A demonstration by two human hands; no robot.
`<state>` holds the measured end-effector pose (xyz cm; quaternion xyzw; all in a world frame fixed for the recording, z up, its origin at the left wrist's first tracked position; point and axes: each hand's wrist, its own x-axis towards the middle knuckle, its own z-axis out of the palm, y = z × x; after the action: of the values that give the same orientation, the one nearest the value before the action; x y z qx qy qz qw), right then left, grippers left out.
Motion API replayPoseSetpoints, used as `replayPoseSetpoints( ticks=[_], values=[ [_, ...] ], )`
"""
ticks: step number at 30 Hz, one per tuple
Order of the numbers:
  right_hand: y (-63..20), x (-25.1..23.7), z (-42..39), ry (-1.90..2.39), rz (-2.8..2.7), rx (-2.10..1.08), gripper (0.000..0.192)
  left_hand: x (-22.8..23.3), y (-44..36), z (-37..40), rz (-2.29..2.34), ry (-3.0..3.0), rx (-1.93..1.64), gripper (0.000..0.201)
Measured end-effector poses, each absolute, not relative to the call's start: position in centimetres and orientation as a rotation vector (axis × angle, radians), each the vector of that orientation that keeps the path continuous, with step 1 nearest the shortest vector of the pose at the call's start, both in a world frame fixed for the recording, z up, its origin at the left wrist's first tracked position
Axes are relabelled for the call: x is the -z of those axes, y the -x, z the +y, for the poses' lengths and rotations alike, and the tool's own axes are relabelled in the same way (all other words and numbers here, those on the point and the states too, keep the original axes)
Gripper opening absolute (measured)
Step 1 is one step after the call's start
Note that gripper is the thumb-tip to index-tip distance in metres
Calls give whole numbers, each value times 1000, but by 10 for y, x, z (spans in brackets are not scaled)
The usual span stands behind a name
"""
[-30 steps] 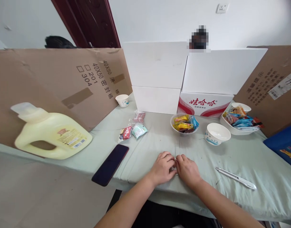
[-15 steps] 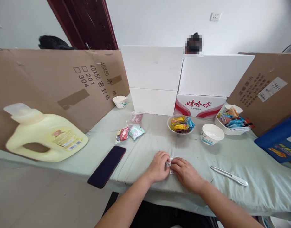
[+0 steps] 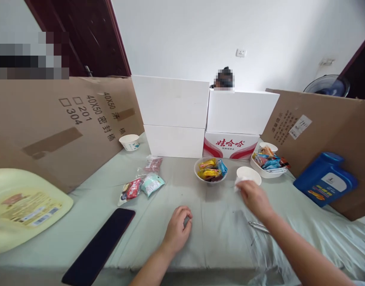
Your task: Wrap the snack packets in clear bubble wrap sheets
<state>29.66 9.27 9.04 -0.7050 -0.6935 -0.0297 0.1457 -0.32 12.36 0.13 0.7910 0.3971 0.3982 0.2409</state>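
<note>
My right hand [image 3: 255,198] is at the near left rim of a white paper bowl [image 3: 251,174], pinching a small whitish, crumpled piece of wrapper [image 3: 237,183]. The fingers hide part of the piece and of the bowl. On the cloth, my left hand [image 3: 179,230] rests with fingers loosely curled and the thumb apart from them; nothing shows in it. A clear bowl [image 3: 197,174] of yellow, blue and dark wrapped snacks stands just left of the paper bowl. Partly behind my right forearm lies a slim white-and-grey tool [image 3: 258,226].
Several snack packets [image 3: 152,183] and a dark phone [image 3: 100,246] lie at left, near a yellow jug [image 3: 36,206]. Another paper bowl [image 3: 129,143] stands behind. White boxes [image 3: 173,141] and cardboard form a barrier; a filled white tray [image 3: 268,173] and blue bottle [image 3: 324,180] are at right.
My hands have parted from the small packet they were both on. The right hand has moved forward and right to the paper bowl; the left stays near the table's front. The camera view has shifted.
</note>
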Motion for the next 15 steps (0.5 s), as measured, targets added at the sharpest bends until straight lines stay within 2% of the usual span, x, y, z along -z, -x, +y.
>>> replayPoseSetpoints(
  ticks=[1, 4, 6, 9, 12, 15],
  values=[
    [-314, -104, 107, 2281, -1906, 57, 35, -1, 2, 124, 1088, -2181, -1075, 13],
    [-350, -127, 148, 2527, -1873, -158, 25, -3, 0, 125, 1080, -2234, -1022, 13],
    [-359, -125, 169, 2594, -1915, -359, 24, -4, -1, 125, 1076, -2251, -993, 12],
    [-361, -106, 191, 2646, -1933, -556, 34, -7, -1, 125, 1070, -2255, -956, 11],
    [-361, -88, 199, 2628, -1896, -552, 35, -10, -2, 123, 1063, -2254, -928, 11],
    [-365, -77, 199, 2480, -1826, -311, 35, -12, -3, 123, 1072, -2251, -913, 11]
  ],
)
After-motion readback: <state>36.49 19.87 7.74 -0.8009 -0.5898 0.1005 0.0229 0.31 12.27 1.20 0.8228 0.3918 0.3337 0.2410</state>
